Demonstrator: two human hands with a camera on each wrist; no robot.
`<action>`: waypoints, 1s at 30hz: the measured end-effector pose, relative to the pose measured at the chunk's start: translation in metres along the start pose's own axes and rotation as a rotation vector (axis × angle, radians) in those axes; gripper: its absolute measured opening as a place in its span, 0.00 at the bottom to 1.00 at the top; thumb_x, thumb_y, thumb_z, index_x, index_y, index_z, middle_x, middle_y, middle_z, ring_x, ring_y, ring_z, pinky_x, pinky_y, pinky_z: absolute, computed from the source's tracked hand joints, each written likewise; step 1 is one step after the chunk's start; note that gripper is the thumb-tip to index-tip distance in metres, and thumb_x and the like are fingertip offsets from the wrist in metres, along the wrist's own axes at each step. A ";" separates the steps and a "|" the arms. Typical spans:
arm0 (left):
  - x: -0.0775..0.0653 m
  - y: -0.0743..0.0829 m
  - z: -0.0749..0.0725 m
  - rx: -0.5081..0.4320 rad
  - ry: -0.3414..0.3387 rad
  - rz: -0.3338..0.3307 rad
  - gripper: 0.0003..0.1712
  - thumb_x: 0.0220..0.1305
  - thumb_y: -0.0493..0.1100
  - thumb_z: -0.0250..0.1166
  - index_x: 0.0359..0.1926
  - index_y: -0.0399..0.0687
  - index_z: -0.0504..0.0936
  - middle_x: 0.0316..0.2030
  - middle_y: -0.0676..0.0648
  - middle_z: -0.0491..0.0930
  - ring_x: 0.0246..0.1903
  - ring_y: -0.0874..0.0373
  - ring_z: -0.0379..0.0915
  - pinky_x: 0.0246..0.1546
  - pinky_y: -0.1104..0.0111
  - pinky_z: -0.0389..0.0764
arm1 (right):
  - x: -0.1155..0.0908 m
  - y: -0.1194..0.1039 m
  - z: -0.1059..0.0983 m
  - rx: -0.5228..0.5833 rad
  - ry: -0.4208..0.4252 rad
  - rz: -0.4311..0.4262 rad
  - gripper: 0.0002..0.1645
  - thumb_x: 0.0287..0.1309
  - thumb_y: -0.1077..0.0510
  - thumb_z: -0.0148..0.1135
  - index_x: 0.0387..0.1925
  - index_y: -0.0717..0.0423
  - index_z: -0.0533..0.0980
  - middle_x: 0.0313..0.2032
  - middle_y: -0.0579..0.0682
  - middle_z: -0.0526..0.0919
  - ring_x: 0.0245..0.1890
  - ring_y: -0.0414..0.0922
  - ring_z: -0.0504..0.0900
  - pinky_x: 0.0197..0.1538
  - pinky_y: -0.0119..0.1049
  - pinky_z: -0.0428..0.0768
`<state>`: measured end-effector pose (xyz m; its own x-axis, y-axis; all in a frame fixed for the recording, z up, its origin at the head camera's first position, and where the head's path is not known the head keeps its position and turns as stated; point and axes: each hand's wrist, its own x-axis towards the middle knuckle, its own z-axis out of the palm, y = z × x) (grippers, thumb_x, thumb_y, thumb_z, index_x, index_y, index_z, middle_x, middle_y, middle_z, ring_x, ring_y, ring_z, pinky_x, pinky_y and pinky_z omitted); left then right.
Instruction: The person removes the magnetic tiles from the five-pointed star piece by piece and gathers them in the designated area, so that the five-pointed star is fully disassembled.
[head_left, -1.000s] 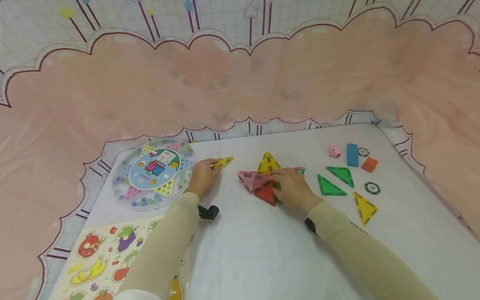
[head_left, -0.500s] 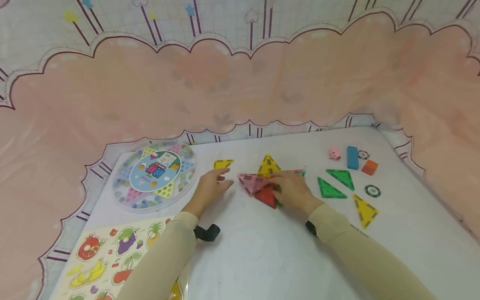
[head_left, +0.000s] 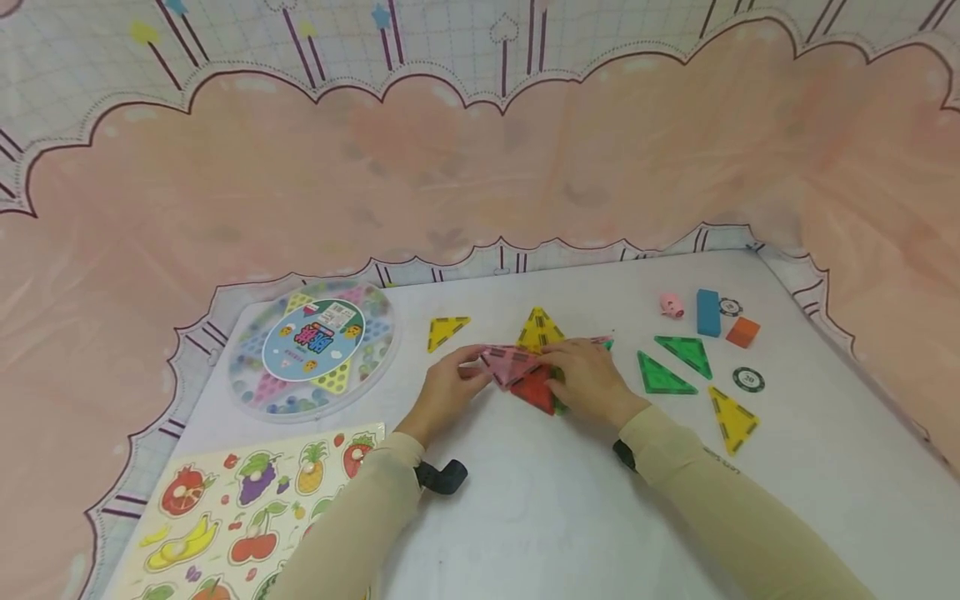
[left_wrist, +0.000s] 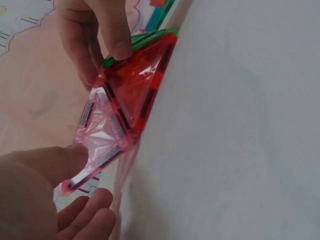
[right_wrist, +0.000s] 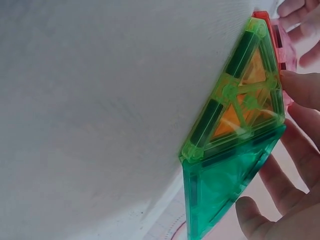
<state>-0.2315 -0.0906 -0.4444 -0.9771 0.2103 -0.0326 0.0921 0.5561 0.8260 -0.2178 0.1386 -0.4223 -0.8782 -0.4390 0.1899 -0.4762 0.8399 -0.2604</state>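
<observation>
Translucent triangular magnetic tiles form a small standing structure at mid-table, with red, pink, green and yellow pieces. My left hand pinches the left corner of its pink triangle tile; in the left wrist view a digit lies on the pink face and lower fingers sit apart from it. My right hand holds the structure from the right. In the right wrist view its fingers reach round behind the light green tile and a teal tile. A yellow tile points away at the back.
A loose yellow triangle lies behind my left hand. Left are a round marble game box and fruit puzzle board. Right are green triangles, another yellow triangle, a blue block, orange block, pink pig and chips.
My left hand has let go of the loose yellow triangle at the back left and moved right and nearer, reaching the pink tile. My right hand keeps its place on the structure.
</observation>
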 end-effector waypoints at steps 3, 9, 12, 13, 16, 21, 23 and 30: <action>0.003 -0.001 0.006 -0.046 0.000 -0.007 0.27 0.54 0.46 0.65 0.56 0.62 0.68 0.48 0.52 0.72 0.43 0.61 0.73 0.40 0.68 0.75 | 0.000 -0.001 0.000 -0.010 -0.007 0.002 0.21 0.51 0.53 0.62 0.50 0.50 0.76 0.53 0.47 0.74 0.55 0.50 0.67 0.57 0.51 0.60; 0.007 0.002 0.017 -0.085 0.011 -0.017 0.29 0.52 0.44 0.67 0.54 0.55 0.64 0.43 0.49 0.72 0.37 0.62 0.74 0.38 0.68 0.75 | 0.000 -0.001 0.001 -0.012 -0.005 -0.006 0.21 0.52 0.54 0.61 0.51 0.49 0.75 0.53 0.46 0.73 0.55 0.50 0.66 0.57 0.52 0.59; 0.006 0.007 0.020 -0.092 0.007 -0.018 0.31 0.51 0.42 0.67 0.54 0.54 0.62 0.42 0.48 0.73 0.36 0.62 0.73 0.38 0.67 0.74 | 0.000 -0.001 0.000 -0.015 -0.003 -0.013 0.21 0.52 0.54 0.61 0.50 0.50 0.75 0.53 0.46 0.73 0.55 0.50 0.66 0.57 0.52 0.59; 0.007 0.007 0.021 -0.093 0.006 -0.021 0.31 0.51 0.42 0.67 0.54 0.55 0.62 0.41 0.49 0.73 0.36 0.62 0.73 0.38 0.67 0.74 | 0.000 -0.001 0.000 -0.016 -0.004 -0.013 0.21 0.52 0.54 0.61 0.51 0.50 0.75 0.53 0.46 0.73 0.55 0.50 0.66 0.57 0.52 0.59; 0.007 0.008 0.023 -0.082 -0.002 -0.018 0.32 0.50 0.40 0.67 0.55 0.55 0.61 0.41 0.49 0.72 0.36 0.60 0.72 0.39 0.67 0.74 | 0.000 -0.003 -0.001 -0.018 -0.010 -0.010 0.22 0.52 0.54 0.61 0.51 0.50 0.75 0.53 0.46 0.73 0.56 0.51 0.66 0.57 0.51 0.59; 0.009 0.005 0.025 -0.025 -0.002 0.007 0.31 0.50 0.39 0.67 0.54 0.53 0.62 0.41 0.50 0.71 0.37 0.59 0.70 0.39 0.67 0.73 | 0.000 -0.004 -0.002 -0.018 -0.014 -0.009 0.22 0.52 0.54 0.61 0.51 0.51 0.75 0.53 0.46 0.74 0.55 0.50 0.66 0.57 0.51 0.59; 0.010 0.006 0.025 0.005 0.004 0.013 0.31 0.50 0.39 0.67 0.54 0.52 0.63 0.41 0.50 0.70 0.38 0.58 0.68 0.40 0.66 0.72 | 0.000 -0.004 -0.002 -0.020 -0.017 -0.008 0.22 0.52 0.54 0.61 0.51 0.51 0.75 0.53 0.46 0.74 0.55 0.50 0.66 0.57 0.51 0.59; 0.012 0.008 0.028 0.113 -0.002 0.027 0.34 0.48 0.39 0.69 0.54 0.49 0.61 0.46 0.47 0.65 0.45 0.56 0.63 0.48 0.63 0.67 | 0.000 -0.004 -0.001 -0.028 -0.027 0.000 0.22 0.52 0.53 0.62 0.51 0.50 0.75 0.53 0.47 0.74 0.55 0.51 0.66 0.57 0.52 0.59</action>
<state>-0.2366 -0.0606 -0.4538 -0.9735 0.2284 -0.0122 0.1399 0.6370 0.7581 -0.2162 0.1354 -0.4203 -0.8794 -0.4470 0.1641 -0.4749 0.8485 -0.2335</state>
